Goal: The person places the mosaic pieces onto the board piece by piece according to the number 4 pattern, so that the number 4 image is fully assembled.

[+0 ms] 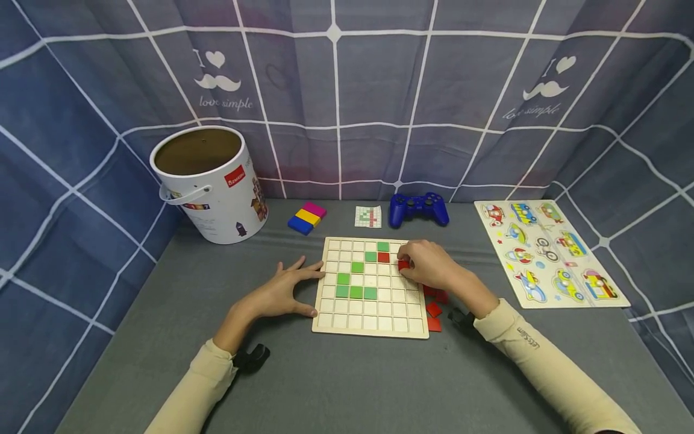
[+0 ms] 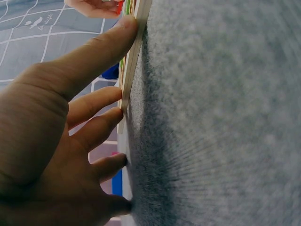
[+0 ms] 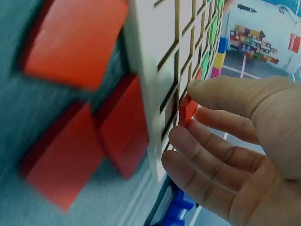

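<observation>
A pale wooden grid board (image 1: 338, 323) lies on the grey table, with several green tiles (image 1: 356, 292) and one red tile (image 1: 384, 257) set in its squares. My right hand (image 1: 431, 265) pinches another red tile (image 3: 187, 109) between thumb and fingers over the board's upper right squares. On the left, my left hand (image 1: 279, 292) is spread, its thumb and some fingertips touching the board's left edge. In the left wrist view the left hand's (image 2: 51, 132) other fingertips rest on the cloth. Loose red tiles (image 3: 123, 127) lie beside the board's right edge.
A small pattern card (image 1: 368, 217) and a blue game controller (image 1: 418, 209) lie behind the board. Pink, yellow and blue blocks (image 1: 307, 218) sit by a white bucket (image 1: 228, 208) at back left. A picture puzzle board (image 1: 547, 253) lies at right.
</observation>
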Tool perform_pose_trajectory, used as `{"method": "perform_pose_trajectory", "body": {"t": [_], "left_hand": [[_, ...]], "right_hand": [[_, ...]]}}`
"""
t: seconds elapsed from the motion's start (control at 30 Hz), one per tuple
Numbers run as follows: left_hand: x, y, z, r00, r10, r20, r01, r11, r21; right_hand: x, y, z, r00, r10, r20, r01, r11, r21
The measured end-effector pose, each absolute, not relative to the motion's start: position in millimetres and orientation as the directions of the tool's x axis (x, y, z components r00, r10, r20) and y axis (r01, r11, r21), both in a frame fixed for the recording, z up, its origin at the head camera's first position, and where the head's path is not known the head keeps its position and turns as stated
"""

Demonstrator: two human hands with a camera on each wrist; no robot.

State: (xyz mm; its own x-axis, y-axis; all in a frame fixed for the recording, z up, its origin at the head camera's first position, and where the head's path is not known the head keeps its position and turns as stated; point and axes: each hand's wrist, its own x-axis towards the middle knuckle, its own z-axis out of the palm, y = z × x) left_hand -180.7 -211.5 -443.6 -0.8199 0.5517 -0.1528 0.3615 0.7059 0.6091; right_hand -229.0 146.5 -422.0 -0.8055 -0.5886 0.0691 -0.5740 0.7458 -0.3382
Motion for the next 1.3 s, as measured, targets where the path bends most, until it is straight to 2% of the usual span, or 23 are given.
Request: {"method": "perform_pose_trajectory", "body": {"t": [0.33,0.8,1.13,1.3], "left_hand": [[-181,-211,-442,-0.818,0.551,-0.165,0.351,0.706,0.615],[-182,-213,-445,-0.816,0.557,-0.153,0.359,0.696,0.622],[-182,-212,-445,-0.816,0.557,-0.153,0.362,0.699,0.617],[-181,-212,-444,-0.821,0.549,-0.157,0.355,0.706,0.613]], "right_hand": [[-230,122,-429,-0.751,-0.651,0.113,-0.648,0.692,-0.319],[-233,112,-431,-0.731,-0.671,0.121,-0.673,0.681,-0.289],[-230,125,-427,-0.772,-0.627,0.108,-0.622,0.708,-0.334],[-229,144,-424,-0.796,-0.596,0.106,-0.594,0.737,-0.322]]}}
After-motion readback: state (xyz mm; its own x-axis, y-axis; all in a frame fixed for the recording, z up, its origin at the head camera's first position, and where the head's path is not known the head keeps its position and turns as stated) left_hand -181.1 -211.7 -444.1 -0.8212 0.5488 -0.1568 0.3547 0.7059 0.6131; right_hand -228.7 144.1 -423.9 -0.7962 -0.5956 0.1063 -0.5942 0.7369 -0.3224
